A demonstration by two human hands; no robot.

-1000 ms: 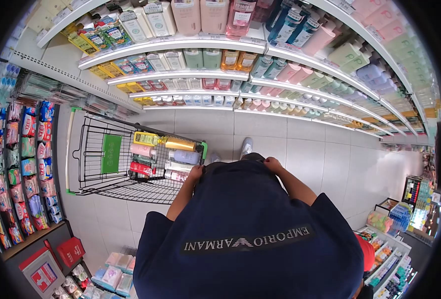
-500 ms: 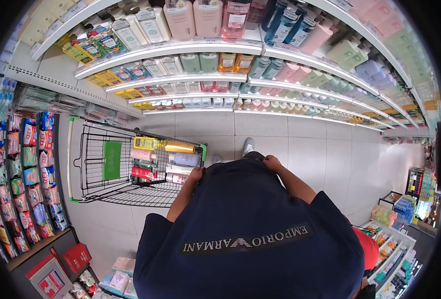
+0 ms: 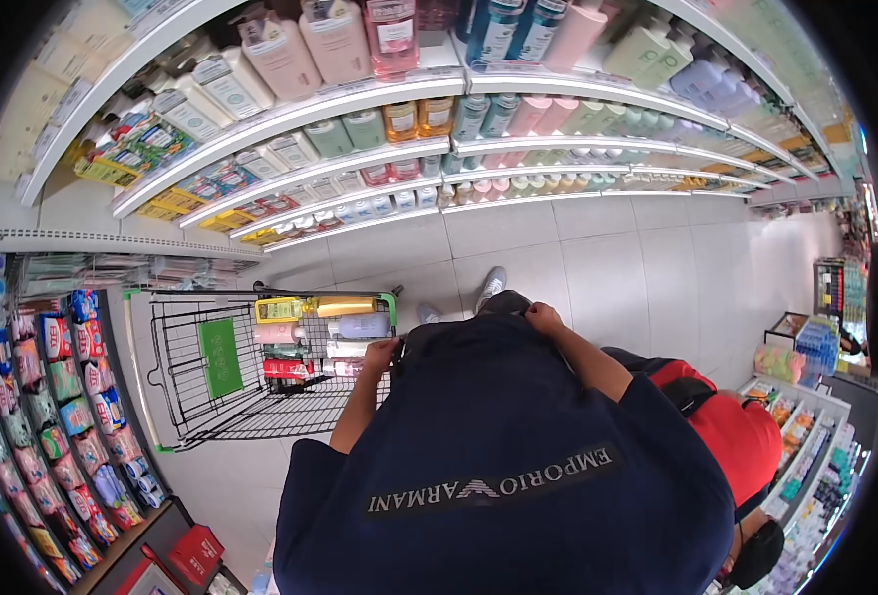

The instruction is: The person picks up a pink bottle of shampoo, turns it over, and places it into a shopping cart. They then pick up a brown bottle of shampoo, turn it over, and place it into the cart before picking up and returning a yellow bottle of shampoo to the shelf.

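Observation:
My left hand (image 3: pixel 382 352) is closed at the right end of a wire shopping cart (image 3: pixel 231 433), on what looks like its handle, partly hidden by my dark shirt. Closed too, my right hand (image 3: pixel 544 318) sits beside the dark cloth at my waist; what its fingers hold is hidden. In the cart lie a yellow bottle (image 3: pixel 278 310), a lavender bottle (image 3: pixel 360 325), a red package (image 3: pixel 287 370) and several other bottles. A green panel (image 3: pixel 221 357) hangs inside the cart's wire frame.
Ahead, long white shelves (image 3: pixel 360 79) carry rows of bottles. Hanging packets fill a rack (image 3: pixel 67 397) on the left. Behind me at the right is a person in a red top (image 3: pixel 727 426), near a shelf of small goods (image 3: pixel 806 456). Grey tiles (image 3: pixel 618 258) cover the floor.
The shelves have shifted left and turned in view, while the cart has stayed close to my left hand. More of the person in red shows at the right. Both hands remain closed.

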